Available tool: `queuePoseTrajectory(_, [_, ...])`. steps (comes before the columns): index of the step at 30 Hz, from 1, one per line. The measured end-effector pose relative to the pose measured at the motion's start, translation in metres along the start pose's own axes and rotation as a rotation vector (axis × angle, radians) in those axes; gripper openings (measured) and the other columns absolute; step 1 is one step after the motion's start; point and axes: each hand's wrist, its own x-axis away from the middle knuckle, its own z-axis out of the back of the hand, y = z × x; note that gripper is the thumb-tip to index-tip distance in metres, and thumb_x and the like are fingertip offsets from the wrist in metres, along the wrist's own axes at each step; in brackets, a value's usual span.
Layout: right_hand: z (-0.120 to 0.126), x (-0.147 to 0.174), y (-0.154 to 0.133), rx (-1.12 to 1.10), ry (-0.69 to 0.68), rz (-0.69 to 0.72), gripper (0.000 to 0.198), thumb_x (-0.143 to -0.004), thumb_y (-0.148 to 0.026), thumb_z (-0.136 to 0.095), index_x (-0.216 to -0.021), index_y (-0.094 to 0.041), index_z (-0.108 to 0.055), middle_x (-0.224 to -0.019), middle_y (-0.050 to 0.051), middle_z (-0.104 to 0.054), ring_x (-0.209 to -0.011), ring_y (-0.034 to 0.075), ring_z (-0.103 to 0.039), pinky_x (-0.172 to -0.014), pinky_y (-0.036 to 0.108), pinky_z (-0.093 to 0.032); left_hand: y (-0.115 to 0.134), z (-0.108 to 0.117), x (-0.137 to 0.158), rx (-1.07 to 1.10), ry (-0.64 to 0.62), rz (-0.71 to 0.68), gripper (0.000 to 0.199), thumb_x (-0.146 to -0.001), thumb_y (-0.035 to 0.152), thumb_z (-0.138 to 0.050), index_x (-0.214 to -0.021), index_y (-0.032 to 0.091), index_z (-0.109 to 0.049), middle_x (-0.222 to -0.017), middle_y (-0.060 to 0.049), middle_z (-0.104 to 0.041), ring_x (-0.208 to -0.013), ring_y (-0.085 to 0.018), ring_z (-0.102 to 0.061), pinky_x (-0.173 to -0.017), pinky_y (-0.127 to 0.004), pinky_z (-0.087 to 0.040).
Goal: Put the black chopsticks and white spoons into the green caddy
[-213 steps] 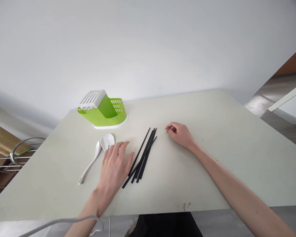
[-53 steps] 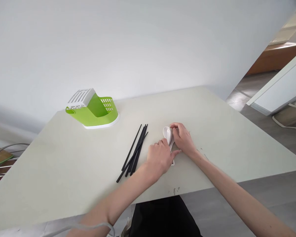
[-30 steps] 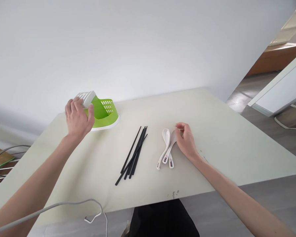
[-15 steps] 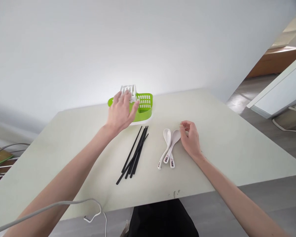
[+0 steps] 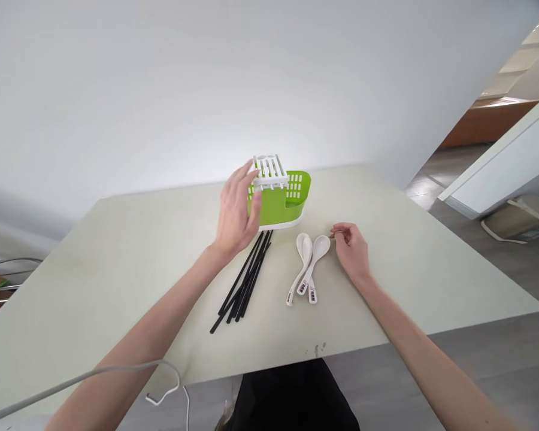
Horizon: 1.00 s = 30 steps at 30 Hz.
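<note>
My left hand (image 5: 238, 212) is at the left end of a green plastic cutlery basket (image 5: 273, 206), thumb and fingers apart. The hand covers that end, and I cannot tell how firmly it touches. A white slatted top (image 5: 272, 170) with small hooks sits on the basket. My right hand (image 5: 353, 248) rests on the table with its fingers loosely curled in and nothing visible in them. Just left of it lie several white spoons (image 5: 312, 263), crossing one another. Several black chopsticks (image 5: 247, 281) lie in a loose bundle in front of the basket.
The pale table (image 5: 153, 239) stands against a white wall (image 5: 184, 90). A grey cable (image 5: 94, 371) runs across the lower left, over my left forearm. At the far right, a bag-like object (image 5: 516, 218) lies on the floor beside a white panel (image 5: 503, 161).
The green basket with its white top has moved to the right, and my left hand has moved right with it, now at its left end. Spoons and chopsticks lie as before.
</note>
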Motion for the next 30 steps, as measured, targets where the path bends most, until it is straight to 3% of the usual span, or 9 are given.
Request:
queuePoseTrajectory(3, [0.000,0.001,-0.001,0.005,-0.039,-0.001,0.017,-0.088,-0.024,-0.049,-0.098,-0.024,-0.063,-0.100,0.005,-0.072,-0.089,0.022,-0.069,-0.086,0.040,-0.051,-0.026,-0.003,0.026,0.041,0.181,0.137,0.046,-0.110,0.049,-0.024,-0.137,0.021,-0.049,-0.150,-0.020,-0.051,-0.143,-0.026,-0.048,-0.111,-0.048,-0.046])
queuePoseTrajectory(5, [-0.001,0.002,0.000,0.002,-0.038,0.008,0.017,-0.087,-0.023,-0.050,-0.097,-0.024,-0.064,-0.099,0.005,-0.072,-0.088,0.021,-0.068,-0.086,0.040,-0.051,-0.047,-0.005,0.045,0.132,0.211,0.255,0.039,-0.108,0.049,-0.032,-0.126,0.020,-0.052,-0.132,-0.018,-0.059,-0.121,-0.025,-0.062,-0.099,-0.043,-0.053])
queuePoseTrajectory(7, [-0.001,0.002,0.001,0.000,-0.010,0.015,0.017,-0.086,-0.022,-0.051,-0.097,-0.023,-0.064,-0.099,0.005,-0.072,-0.089,0.021,-0.067,-0.085,0.038,-0.050,-0.066,-0.006,0.064,0.271,0.127,0.412,0.031,-0.106,0.046,-0.040,-0.116,0.021,-0.055,-0.105,-0.010,-0.065,-0.090,-0.019,-0.065,-0.081,-0.035,-0.053])
queuePoseTrajectory(9, [0.000,0.002,0.001,-0.013,0.013,-0.005,0.018,-0.083,-0.021,-0.051,-0.096,-0.023,-0.064,-0.096,0.004,-0.070,-0.088,0.020,-0.065,-0.082,0.036,-0.049,-0.082,-0.004,0.079,0.412,0.010,0.563,0.028,-0.103,0.045,-0.046,-0.110,0.021,-0.056,-0.081,-0.001,-0.060,-0.067,-0.015,-0.056,-0.066,-0.028,-0.047])
queuePoseTrajectory(11, [0.002,0.002,0.000,-0.066,0.010,-0.047,0.018,-0.081,-0.020,-0.051,-0.093,-0.024,-0.064,-0.091,0.001,-0.068,-0.080,0.017,-0.062,-0.075,0.033,-0.048,-0.092,0.000,0.089,0.520,-0.091,0.684,0.028,-0.100,0.046,-0.052,-0.108,0.020,-0.059,-0.068,0.003,-0.053,-0.057,-0.013,-0.047,-0.057,-0.026,-0.039])
queuePoseTrajectory(14, [0.006,0.004,-0.006,-0.204,0.014,-0.108,0.014,-0.077,-0.019,-0.051,-0.084,-0.024,-0.063,-0.080,-0.002,-0.062,-0.066,0.013,-0.055,-0.061,0.028,-0.044,-0.097,0.008,0.096,0.613,-0.141,0.800,0.030,-0.096,0.047,-0.056,-0.107,0.020,-0.061,-0.064,0.005,-0.049,-0.052,-0.012,-0.039,-0.052,-0.025,-0.031])
queuePoseTrajectory(20, [0.011,0.010,-0.017,-0.287,0.028,-0.192,0.011,-0.074,-0.018,-0.053,-0.079,-0.023,-0.061,-0.075,-0.003,-0.059,-0.058,0.011,-0.051,-0.052,0.025,-0.039,-0.091,0.011,0.097,0.521,-0.231,0.788,0.032,-0.095,0.046,-0.057,-0.106,0.019,-0.067,-0.064,0.004,-0.047,-0.056,-0.012,-0.038,-0.053,-0.025,-0.030])
queuePoseTrajectory(30, [0.013,0.023,-0.025,0.024,-0.122,-0.106,0.011,-0.081,-0.020,-0.052,-0.083,-0.024,-0.062,-0.061,-0.004,-0.058,-0.054,0.014,-0.051,-0.053,0.026,-0.040,-0.094,0.006,0.101,0.419,-0.302,0.691,0.037,-0.097,0.049,-0.054,-0.110,0.018,-0.069,-0.066,0.004,-0.045,-0.062,-0.013,-0.041,-0.058,-0.026,-0.035])
